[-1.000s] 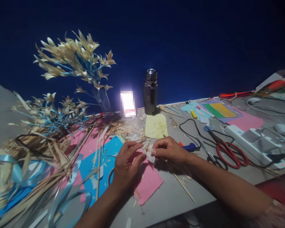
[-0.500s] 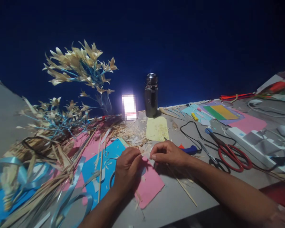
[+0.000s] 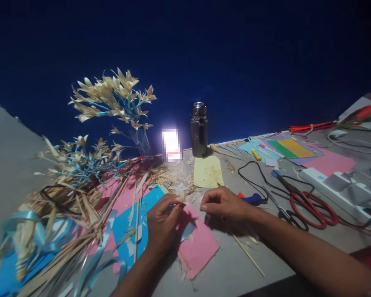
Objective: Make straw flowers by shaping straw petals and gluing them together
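My left hand (image 3: pixel 163 220) is closed in a pinch over the pink paper (image 3: pixel 198 251), with a small pale piece of dried husk (image 3: pixel 181 198) at its fingertips. To its right, my right hand (image 3: pixel 225 204) is also pinched, thumb against forefinger; anything between those fingers is too small or hidden to make out. The two hands are a short gap apart. Under and left of my left hand lies blue paper (image 3: pixel 128 231) strewn with cut bits. A blue-handled tool (image 3: pixel 254 199) rests just beyond my right wrist.
Dried-husk flowers on blue stems (image 3: pixel 111 101) stand at the back left, near a dark flask (image 3: pixel 199 132) and yellow paper (image 3: pixel 207 172). Husk strips and light-blue ribbon (image 3: pixel 95 251) crowd the left. Red-handled scissors (image 3: pixel 313 210) and a power strip (image 3: pixel 334 196) lie right.
My left fingers have opened out slightly, and the pale husk piece now shows at their tips. The whole view has shifted a little, moving things right and down.
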Action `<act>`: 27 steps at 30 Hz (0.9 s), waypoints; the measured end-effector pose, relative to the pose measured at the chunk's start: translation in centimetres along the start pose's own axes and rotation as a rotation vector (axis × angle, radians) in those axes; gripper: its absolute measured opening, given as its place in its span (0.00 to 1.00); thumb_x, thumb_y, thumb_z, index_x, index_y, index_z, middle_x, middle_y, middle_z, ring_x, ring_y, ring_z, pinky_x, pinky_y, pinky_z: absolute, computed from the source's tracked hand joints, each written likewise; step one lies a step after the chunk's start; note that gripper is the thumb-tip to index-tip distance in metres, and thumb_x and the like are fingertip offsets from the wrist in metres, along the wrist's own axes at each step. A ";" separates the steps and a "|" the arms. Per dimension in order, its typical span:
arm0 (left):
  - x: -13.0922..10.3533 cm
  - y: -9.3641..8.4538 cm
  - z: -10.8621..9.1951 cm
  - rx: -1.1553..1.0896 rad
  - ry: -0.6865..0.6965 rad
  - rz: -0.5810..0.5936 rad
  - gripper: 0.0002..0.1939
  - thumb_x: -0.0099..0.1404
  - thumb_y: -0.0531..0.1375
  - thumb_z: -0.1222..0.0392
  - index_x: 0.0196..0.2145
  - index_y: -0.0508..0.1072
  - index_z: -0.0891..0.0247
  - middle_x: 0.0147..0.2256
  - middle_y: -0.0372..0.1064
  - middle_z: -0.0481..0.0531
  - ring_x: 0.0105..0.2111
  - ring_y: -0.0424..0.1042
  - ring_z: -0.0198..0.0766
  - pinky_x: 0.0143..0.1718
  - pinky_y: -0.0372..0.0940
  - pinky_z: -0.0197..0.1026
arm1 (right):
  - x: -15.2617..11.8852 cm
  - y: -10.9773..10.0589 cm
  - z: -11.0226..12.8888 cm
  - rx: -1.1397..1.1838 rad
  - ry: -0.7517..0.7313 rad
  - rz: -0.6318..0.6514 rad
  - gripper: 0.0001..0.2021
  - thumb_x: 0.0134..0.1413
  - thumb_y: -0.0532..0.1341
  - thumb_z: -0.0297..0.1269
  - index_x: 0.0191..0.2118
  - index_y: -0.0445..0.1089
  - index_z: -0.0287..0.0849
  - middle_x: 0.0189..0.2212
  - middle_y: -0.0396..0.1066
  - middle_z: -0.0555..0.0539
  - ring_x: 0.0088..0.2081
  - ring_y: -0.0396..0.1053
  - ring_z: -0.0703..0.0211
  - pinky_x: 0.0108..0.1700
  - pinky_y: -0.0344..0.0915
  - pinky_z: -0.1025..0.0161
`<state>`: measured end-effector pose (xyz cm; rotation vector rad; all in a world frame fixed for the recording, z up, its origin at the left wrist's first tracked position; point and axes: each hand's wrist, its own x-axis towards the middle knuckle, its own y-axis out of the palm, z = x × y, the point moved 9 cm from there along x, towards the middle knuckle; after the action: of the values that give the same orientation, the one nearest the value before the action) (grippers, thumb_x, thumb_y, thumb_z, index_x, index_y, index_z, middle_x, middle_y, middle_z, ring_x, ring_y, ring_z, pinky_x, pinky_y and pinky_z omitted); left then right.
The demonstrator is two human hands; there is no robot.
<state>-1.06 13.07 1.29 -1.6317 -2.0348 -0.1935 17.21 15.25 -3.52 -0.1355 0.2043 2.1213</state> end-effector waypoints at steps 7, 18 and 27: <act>-0.1 0.8 0.5 -0.062 -0.094 0.083 0.06 0.56 0.68 0.61 0.23 0.78 0.57 0.26 0.74 0.51 0.28 0.73 0.43 0.34 0.71 0.47 | 0.1 0.1 0.9 -0.070 -0.068 0.020 0.07 0.51 0.69 0.37 0.29 0.76 0.39 0.23 0.73 0.51 0.25 0.68 0.65 0.27 0.63 0.69; -0.5 2.1 -0.8 0.013 -0.020 0.193 0.07 0.61 0.65 0.62 0.25 0.78 0.58 0.27 0.75 0.50 0.28 0.72 0.40 0.33 0.68 0.43 | -0.3 0.0 1.1 0.131 -0.070 -0.049 0.14 0.52 0.72 0.46 0.35 0.76 0.40 0.26 0.72 0.51 0.23 0.65 0.66 0.25 0.60 0.68; -1.1 3.7 0.8 -0.117 -0.243 0.245 0.09 0.55 0.70 0.61 0.36 0.81 0.58 0.35 0.78 0.53 0.33 0.76 0.43 0.35 0.72 0.46 | 0.4 -1.1 0.0 0.190 -0.076 -0.117 0.15 0.49 0.74 0.45 0.30 0.73 0.39 0.19 0.65 0.55 0.19 0.58 0.69 0.21 0.54 0.70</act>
<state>2.38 13.41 -0.67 -2.0467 -2.0027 -0.0277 17.96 16.17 -3.66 0.0441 0.3430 1.9756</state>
